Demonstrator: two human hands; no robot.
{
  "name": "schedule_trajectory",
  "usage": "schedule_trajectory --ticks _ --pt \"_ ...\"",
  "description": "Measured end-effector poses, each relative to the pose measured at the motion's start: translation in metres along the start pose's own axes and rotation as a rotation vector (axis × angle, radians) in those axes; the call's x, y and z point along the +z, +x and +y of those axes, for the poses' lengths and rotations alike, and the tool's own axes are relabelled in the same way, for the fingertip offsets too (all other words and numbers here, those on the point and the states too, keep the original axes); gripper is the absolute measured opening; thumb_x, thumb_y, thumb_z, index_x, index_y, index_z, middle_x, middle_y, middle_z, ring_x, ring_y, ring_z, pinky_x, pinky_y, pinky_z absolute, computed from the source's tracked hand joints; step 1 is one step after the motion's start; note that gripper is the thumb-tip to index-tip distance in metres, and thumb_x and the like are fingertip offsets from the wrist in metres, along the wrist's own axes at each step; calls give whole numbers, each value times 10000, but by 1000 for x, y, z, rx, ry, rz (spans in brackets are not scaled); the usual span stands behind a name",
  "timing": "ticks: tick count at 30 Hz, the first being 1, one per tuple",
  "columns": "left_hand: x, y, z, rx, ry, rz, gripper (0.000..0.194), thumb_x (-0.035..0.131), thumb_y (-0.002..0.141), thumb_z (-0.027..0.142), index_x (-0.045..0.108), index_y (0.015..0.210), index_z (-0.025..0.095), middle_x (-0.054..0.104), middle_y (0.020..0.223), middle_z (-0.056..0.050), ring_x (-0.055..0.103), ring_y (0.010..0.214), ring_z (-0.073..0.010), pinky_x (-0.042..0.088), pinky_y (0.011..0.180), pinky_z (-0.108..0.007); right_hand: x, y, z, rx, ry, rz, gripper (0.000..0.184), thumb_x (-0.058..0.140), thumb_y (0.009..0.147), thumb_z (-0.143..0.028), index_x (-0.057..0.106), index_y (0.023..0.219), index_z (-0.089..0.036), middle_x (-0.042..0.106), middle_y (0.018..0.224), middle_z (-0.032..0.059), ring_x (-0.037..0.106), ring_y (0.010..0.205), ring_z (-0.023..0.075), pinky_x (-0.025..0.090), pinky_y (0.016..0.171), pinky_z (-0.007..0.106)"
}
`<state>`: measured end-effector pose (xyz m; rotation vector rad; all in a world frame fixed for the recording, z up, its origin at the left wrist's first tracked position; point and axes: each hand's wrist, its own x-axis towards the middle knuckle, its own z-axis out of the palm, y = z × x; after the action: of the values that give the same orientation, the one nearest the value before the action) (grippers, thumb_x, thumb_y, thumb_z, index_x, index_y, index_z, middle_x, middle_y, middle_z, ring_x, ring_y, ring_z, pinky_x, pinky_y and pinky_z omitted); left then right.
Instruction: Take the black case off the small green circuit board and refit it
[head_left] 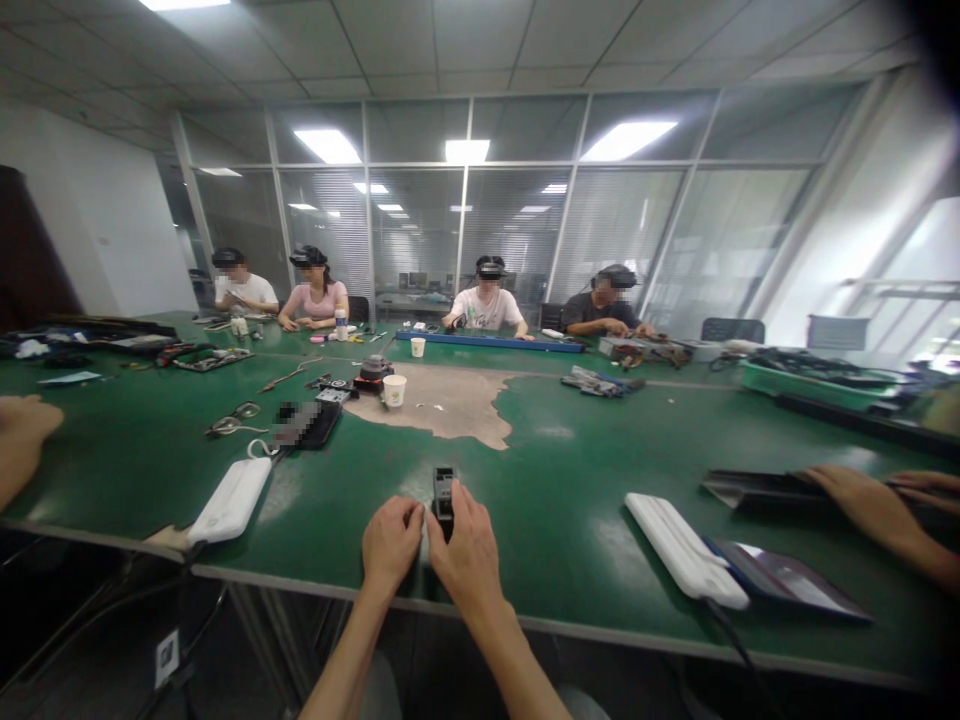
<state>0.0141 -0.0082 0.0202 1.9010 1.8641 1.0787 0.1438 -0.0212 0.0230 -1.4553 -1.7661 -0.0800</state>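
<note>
A small, narrow black plastic part with a hollowed top (444, 480) sits in the right hand (465, 550) of a worker near the edge of a worn green tabletop (555, 540), fingers along its right side and thumb toward its near end. Whether the part rests on the surface, I cannot tell. The left hand (391, 545) is curled just beside it, thumb and fingertips drawn together – whether around anything, I cannot tell from here.

Beyond the black part spreads a ragged brown patch (457, 410) of tabletop, where a white paper cup (394, 392) stands upright. Left of the part lie a white oblong device with a looped cord (231, 500), a flat black slab (322, 425) and a pair of glasses (234, 418). To its right, a second white oblong device (682, 550) lies against a dark glossy panel (795, 580).

Farther right of the part, a neighbor's hands (862, 505) touch a long black piece (757, 488); far to its left, another person's bare hand (26, 440) reaches into view. Well beyond the part, four people wearing dark headgear sit along the opposite side – one, in a white shirt (487, 308), behind a long blue bar (487, 342) – before a glass partition (510, 210).
</note>
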Motion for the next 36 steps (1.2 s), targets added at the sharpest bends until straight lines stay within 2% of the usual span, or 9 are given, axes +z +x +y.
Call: schedule_trajectory --ticks 5,10,12,15,19,25,29,32,36 --pt "1 0 -1 29 -16 15 234 470 898 308 686 858 229 661 856 -19 598 798 -131 396 702 -225 8 -4 3 24 -25 -43 554 503 875 -369 481 1340 -70 566 1254 210 542 1110 317 445 932 452" --pt "6 0 -4 60 -81 102 235 469 890 270 680 982 222 670 950 -40 608 883 -154 444 799 -260 7 -15 5 2 20 32 623 494 898 -436 371 1431 -138 314 1493 188 436 1256 324 394 1004 485" --pt "8 2 -5 84 -114 148 257 456 889 244 667 1032 211 664 1002 -52 603 932 -159 449 845 -274 6 -18 6 -18 63 30 623 471 916 -429 305 1467 -188 285 1514 163 413 1286 309 398 1003 484" --pt "10 10 -6 99 -122 139 262 445 884 202 675 1008 195 665 994 -58 601 940 -155 446 870 -276 10 -19 10 -38 76 24 595 457 927 -420 326 1457 -185 355 1475 174 420 1284 309 408 993 490" --pt "11 23 -7 28 -55 58 218 487 861 183 700 909 176 670 881 -55 606 849 -148 444 816 -261 18 -19 15 -42 81 9 566 464 926 -405 395 1414 -127 480 1379 190 468 1241 294 419 995 463" --pt "10 28 -4 34 -19 18 222 479 885 229 699 907 209 649 910 -41 598 871 -132 420 813 -237 18 -18 14 -14 109 -16 554 475 918 -379 420 1392 -98 501 1363 189 490 1226 277 429 996 437" --pt "9 25 -4 21 -13 -38 216 484 889 259 697 907 222 641 913 -29 590 848 -125 409 774 -225 9 -9 5 31 194 18 540 485 914 -383 442 1378 -110 526 1341 170 497 1224 265 408 1019 441" --pt "9 24 -4 7 -6 -21 211 485 889 273 687 888 211 636 896 -27 582 820 -121 399 745 -220 -5 4 -1 37 274 87 550 497 908 -391 431 1387 -130 520 1354 148 491 1237 249 391 1037 428" --pt "11 22 -5 30 1 8 226 472 894 275 683 855 204 634 874 -29 575 826 -124 393 763 -223 -23 14 12 94 293 152 580 522 890 -413 426 1396 -145 515 1368 125 489 1249 230 376 1055 393"
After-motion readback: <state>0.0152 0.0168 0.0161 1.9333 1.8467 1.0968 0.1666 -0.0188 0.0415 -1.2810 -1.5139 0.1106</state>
